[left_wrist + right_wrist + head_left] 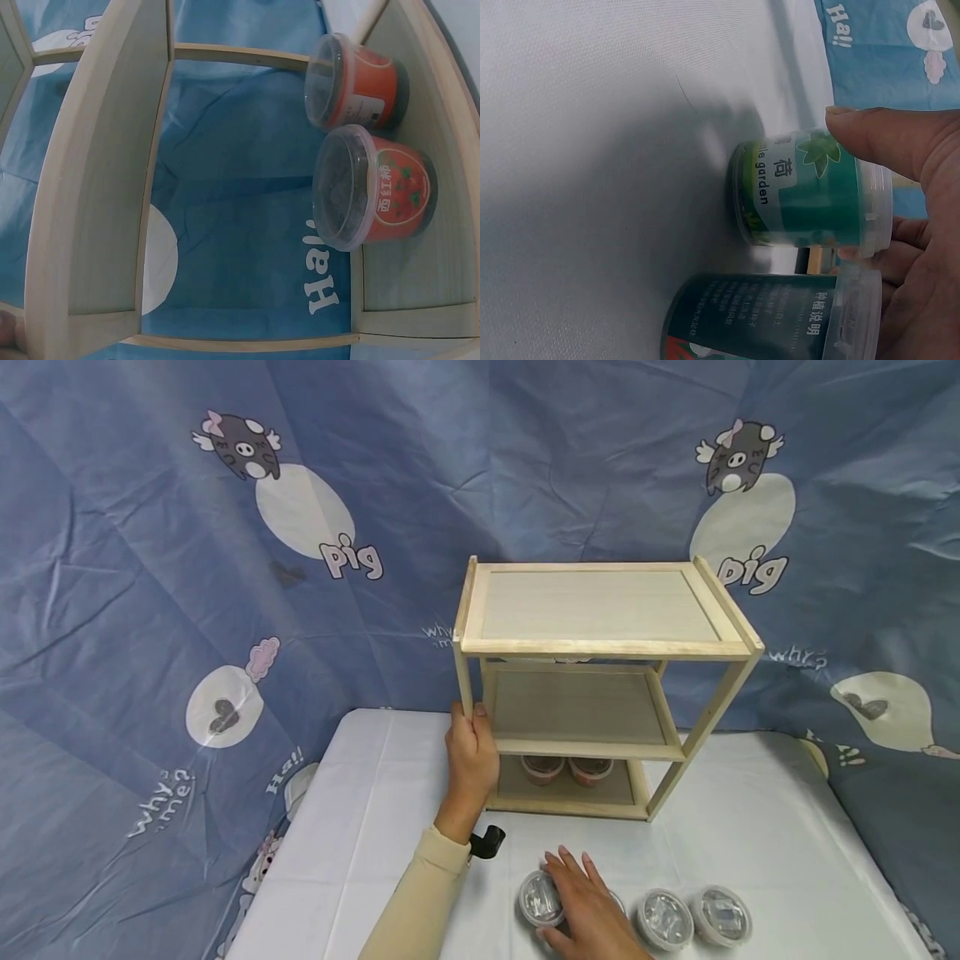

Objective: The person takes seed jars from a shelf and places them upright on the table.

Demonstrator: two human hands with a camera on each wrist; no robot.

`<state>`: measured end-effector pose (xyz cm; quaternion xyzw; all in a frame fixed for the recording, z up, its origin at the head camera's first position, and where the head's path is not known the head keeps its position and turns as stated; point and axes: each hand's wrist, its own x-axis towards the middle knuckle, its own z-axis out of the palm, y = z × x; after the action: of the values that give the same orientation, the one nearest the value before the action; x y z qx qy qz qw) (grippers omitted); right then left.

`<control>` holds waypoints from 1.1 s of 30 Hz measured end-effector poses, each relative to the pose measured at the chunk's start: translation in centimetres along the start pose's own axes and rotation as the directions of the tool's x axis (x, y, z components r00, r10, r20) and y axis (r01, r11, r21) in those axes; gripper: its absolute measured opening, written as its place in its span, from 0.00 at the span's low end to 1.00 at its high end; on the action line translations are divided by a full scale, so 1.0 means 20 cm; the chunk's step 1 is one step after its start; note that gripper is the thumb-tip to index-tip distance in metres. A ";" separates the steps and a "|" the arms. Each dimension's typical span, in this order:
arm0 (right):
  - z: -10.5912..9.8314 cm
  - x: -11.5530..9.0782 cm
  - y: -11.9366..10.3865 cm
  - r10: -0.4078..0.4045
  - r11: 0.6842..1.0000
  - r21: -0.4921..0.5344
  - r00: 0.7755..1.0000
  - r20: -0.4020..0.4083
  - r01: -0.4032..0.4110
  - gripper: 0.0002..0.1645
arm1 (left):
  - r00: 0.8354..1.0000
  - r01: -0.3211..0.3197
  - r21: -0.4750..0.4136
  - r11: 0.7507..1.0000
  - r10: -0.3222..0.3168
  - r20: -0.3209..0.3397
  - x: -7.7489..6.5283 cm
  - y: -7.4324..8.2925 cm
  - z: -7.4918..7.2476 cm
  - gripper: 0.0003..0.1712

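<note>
My left hand (472,752) grips the left front post of a small three-tier wooden shelf (585,649) at its middle level. Over the table, my right hand (592,914) is at the leftmost clear-lidded cup (538,899). The right wrist view shows this as a green-labelled plastic cup (810,191) standing on the cloth, its upper side between my thumb (892,139) and fingers. Close beside it is a dark-labelled cup (757,319), mostly under my hand in the head view. Two red-labelled cups (405,191) stand side by side on the bottom shelf.
Two more lidded cups (664,919) stand right of my right hand. A white cloth (360,827) covers the table. Behind it and at the sides hangs a blue printed curtain (420,510), close to the shelf's back.
</note>
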<state>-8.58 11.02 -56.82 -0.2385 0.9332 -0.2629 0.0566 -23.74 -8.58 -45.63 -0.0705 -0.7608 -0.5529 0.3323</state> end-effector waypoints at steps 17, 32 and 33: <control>-0.02 0.01 -0.01 0.019 1.000 0.022 1.000 0.022 -0.020 0.49 | 1.000 0.003 0.006 1.000 -0.003 -0.020 0.00 0.01 0.00 0.13; 0.00 0.00 0.01 0.031 0.999 -0.008 0.999 0.011 -0.031 0.50 | 1.000 0.000 0.003 1.000 0.000 -0.024 0.00 0.01 0.00 0.12; 0.00 0.00 0.01 0.032 0.999 -0.006 0.999 0.012 -0.032 0.50 | 1.000 -0.001 0.003 1.000 0.001 -0.025 0.00 0.01 0.01 0.12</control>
<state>-8.76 11.17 -56.91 -0.2254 0.9372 -0.2578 0.0657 -23.73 -8.42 -45.48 -0.0634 -0.7573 -0.5527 0.3420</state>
